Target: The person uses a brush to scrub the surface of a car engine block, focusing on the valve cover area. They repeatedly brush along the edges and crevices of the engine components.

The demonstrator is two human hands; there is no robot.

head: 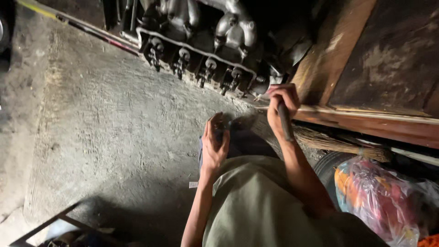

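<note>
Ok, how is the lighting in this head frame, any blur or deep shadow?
Head view: light falls on the concrete floor; the engine block sits half in shadow, top right nearly black. The right hand and its dark tool handle look slightly soft; the left hand is dim.

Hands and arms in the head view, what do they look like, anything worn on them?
Both arms are bare along all that shows. The left hand and right hand wear no gloves; no rings or watch show in the dim light. A pale grey-green shirt covers the torso.

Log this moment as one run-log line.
right hand: grips dark tool handle | left hand: on dark cloth | ahead: grey metal engine block on concrete floor
</note>
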